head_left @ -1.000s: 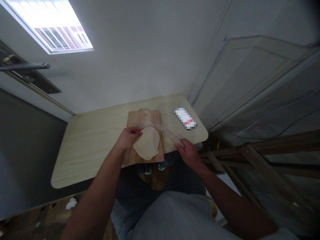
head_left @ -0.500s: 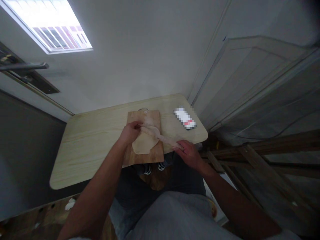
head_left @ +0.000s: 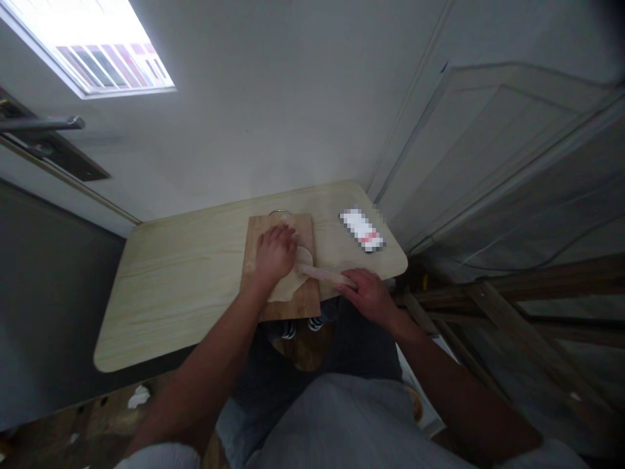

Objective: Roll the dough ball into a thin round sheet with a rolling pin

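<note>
A pale sheet of rolled dough (head_left: 288, 286) lies on a wooden cutting board (head_left: 306, 306), its upper left part hidden under my left hand (head_left: 277, 253). That hand rests palm down over the dough, fingers stretched forward and slightly apart, with no tool in it. A thin wooden rolling pin (head_left: 325, 274) slants across the dough and past the board's right edge. My right hand (head_left: 368, 294) is closed round the pin's right end. Its left end reaches close to my left hand; whether they touch I cannot tell.
The board sits on a light wood-grain table (head_left: 170, 273) against a white door with a metal handle (head_left: 43, 124). A phone with a blurred screen (head_left: 361, 229) lies right of the board. Wooden beams (head_left: 517, 326) stand at the right, beyond the table's rounded corner.
My left hand has let go of the rolling pin's left end and turned palm down over the dough's upper left. My right hand still holds the pin in nearly the same place.
</note>
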`<state>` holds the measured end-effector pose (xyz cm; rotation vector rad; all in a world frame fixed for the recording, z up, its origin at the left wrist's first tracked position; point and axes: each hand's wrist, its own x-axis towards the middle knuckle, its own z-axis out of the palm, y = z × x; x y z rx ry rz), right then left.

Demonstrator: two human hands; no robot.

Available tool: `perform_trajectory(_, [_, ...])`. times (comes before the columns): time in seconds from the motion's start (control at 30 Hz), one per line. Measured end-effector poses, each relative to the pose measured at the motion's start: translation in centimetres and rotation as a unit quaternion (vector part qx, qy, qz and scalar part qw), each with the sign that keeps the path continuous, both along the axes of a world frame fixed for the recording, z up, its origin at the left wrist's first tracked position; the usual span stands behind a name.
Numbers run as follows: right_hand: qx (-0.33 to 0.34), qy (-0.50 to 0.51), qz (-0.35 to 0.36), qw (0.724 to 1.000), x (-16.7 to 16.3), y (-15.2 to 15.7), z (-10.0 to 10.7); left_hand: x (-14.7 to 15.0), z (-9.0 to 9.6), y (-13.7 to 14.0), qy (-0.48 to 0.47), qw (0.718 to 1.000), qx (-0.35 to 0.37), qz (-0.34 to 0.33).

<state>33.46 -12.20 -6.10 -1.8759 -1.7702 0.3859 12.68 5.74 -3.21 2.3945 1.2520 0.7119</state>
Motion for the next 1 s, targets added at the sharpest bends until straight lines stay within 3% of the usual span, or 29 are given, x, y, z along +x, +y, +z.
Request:
perform_trajectory(0.4, [-0.001,-0.008,-0.091,0.996,-0.1,0.9,-0.1,2.2,-0.8,1.6,0.094,0.995,0.029,0.030])
perform_trajectory(0.7, [-0.026,-0.003,-0.161,0.987,0.4,3.0,1.0,4.1,-0.7,3.7,0.092,0.995,0.035,0.025])
perform_trajectory(1.0, [-0.002,-0.063,-0.121,0.991,-0.6,0.5,-0.1,2.3,-0.7,1.1,0.069,0.997,0.014,0.036])
